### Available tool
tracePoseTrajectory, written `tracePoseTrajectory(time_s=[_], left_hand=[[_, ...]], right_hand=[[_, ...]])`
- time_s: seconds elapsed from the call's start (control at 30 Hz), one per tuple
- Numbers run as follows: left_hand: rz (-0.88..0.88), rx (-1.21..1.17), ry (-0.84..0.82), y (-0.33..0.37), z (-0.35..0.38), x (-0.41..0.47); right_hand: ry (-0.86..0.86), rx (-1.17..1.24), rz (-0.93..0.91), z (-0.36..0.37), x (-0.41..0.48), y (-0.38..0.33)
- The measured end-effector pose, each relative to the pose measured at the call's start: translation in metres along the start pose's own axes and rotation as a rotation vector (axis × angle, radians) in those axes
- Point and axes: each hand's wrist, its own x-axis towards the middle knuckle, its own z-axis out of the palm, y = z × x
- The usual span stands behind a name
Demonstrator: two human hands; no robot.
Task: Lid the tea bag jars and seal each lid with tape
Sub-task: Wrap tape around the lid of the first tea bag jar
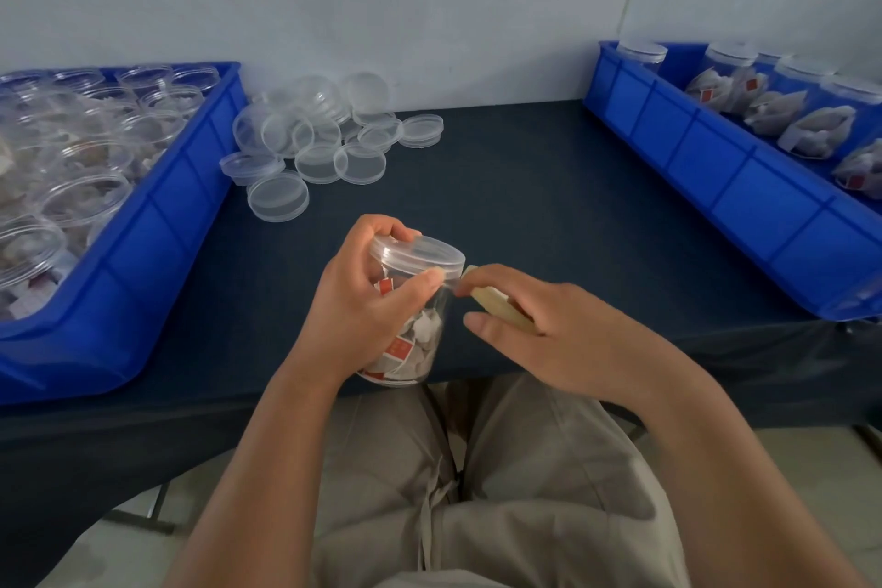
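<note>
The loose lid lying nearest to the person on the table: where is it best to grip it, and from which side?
Probably pinch the lid across its rim from above, coming from the near side. It lies flat and low, with other lids behind it and the blue bin to its left.

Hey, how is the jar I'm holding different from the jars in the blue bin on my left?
The held jar has a lid on; the bin jars are open at the top. The held jar is gripped alone in your left hand, and your right hand holds a tape roll beside its lid. The bin jars stand packed together in the blue bin. Both are clear plastic and hold tea bags.
</note>
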Motion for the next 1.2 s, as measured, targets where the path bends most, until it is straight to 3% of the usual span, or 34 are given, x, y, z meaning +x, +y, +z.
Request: tracePoseTrajectory(time_s=[0.07,0.4,0.6,0.77,0.97,1.2], left_hand=[[-0.014,0.001,-0.002,-0.003,-0.002,0.002],[-0.147,-0.179,-0.067,-0.008,-0.012,0.006],[-0.348,-0.526,-0.228,-0.010,-0.006,0.004],[-0.434,-0.598,-0.244,-0.016,-0.002,0.002],[-0.431,-0.570,-0.249,-0.010,0.000,0.001],[-0.283,-0.422,-0.225,-0.010,-0.006,0.011]], right_hand=[[-0.034,0.018,-0.003,-0.003,0.000,0.003],[0.129,0.023,0.016,-0.009,0.005,0.016],[0.165,0.045,-0.029,-0.007,0.007,0.010],[0.169,0.057,-0.046,-0.008,0.005,0.008],[0.169,-0.004,-0.041,-0.009,0.006,0.012],[0.270,0.052,-0.016,0.003,0.010,0.009]])
